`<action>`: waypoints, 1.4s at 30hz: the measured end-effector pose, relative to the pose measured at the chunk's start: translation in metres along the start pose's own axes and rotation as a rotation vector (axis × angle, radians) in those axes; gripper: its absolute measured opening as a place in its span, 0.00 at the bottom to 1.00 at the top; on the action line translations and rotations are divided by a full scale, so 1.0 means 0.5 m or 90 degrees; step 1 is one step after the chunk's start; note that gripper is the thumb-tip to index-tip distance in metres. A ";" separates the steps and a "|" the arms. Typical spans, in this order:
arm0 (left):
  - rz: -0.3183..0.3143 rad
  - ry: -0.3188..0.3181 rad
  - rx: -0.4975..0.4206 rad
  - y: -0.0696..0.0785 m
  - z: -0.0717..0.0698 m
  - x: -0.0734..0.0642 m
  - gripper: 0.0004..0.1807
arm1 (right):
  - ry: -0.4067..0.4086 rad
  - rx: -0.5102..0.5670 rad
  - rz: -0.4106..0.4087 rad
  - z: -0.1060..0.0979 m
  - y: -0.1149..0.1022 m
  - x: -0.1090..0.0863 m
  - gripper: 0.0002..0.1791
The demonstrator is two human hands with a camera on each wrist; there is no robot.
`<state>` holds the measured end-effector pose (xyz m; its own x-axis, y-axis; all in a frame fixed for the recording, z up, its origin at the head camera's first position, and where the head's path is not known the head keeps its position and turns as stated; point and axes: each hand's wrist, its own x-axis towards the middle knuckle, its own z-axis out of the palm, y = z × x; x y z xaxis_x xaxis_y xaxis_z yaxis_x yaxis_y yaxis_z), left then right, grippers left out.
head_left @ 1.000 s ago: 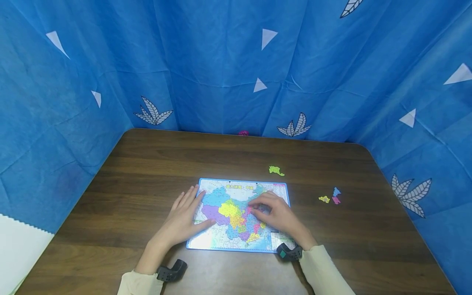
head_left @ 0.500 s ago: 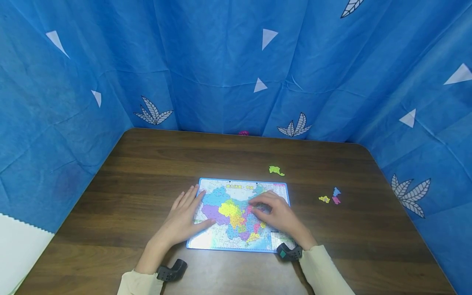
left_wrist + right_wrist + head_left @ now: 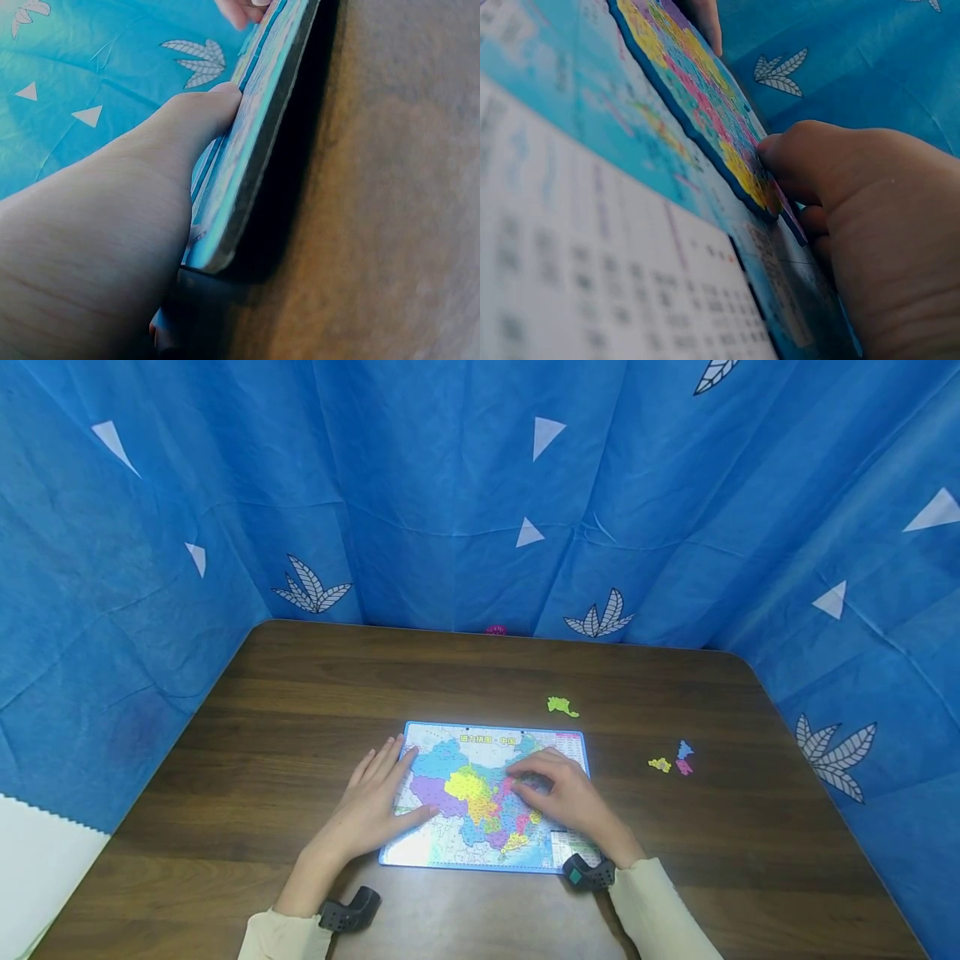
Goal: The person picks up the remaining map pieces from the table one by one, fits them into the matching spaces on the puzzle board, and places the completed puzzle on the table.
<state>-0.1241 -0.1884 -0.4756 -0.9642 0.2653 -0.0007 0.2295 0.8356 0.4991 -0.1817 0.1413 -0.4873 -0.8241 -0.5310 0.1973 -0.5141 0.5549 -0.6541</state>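
A map puzzle board (image 3: 450, 860) with a blue rim lies on the table, with colourful map-shaped pieces (image 3: 467, 783) fitted in its middle. My left hand (image 3: 375, 802) rests flat over the board's left edge, fingers spread and thumb reaching onto its face. In the left wrist view the thumb (image 3: 214, 105) touches the board's surface. Over the right part of the map, my right hand (image 3: 558, 787) bends with thumb and forefinger together beside a pink area. A thin purple puzzle piece (image 3: 795, 227) shows at the fingers of that hand in the right wrist view; most of it is hidden.
A green puzzle piece (image 3: 561, 706) lies beyond the board. To the right lie a yellow piece (image 3: 660, 765), a blue piece (image 3: 685, 749) and a pink piece (image 3: 684, 767). A blue curtain (image 3: 450, 485) hangs behind the wooden table (image 3: 315, 693).
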 end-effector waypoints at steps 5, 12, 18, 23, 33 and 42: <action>0.004 0.005 -0.001 0.001 -0.002 0.000 0.54 | 0.017 0.001 -0.012 -0.003 -0.004 -0.001 0.15; 0.006 0.008 0.005 0.000 0.000 -0.001 0.54 | 0.058 0.012 -0.042 -0.004 -0.006 -0.004 0.13; 0.007 0.010 0.002 0.001 0.001 -0.003 0.54 | 0.108 0.011 -0.070 -0.001 -0.001 -0.008 0.13; 0.008 0.009 0.003 0.000 0.004 -0.004 0.53 | 0.148 0.017 -0.082 -0.002 0.000 -0.012 0.12; 0.013 0.013 0.001 -0.001 0.006 -0.004 0.53 | 0.201 0.026 -0.087 -0.004 0.005 -0.024 0.12; 0.016 0.016 0.000 -0.002 0.006 -0.004 0.54 | 0.235 0.029 -0.111 -0.011 0.015 -0.033 0.11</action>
<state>-0.1218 -0.1885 -0.4790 -0.9612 0.2736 0.0340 0.2535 0.8286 0.4991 -0.1733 0.1577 -0.4917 -0.7600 -0.3446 0.5510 -0.6491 0.4438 -0.6178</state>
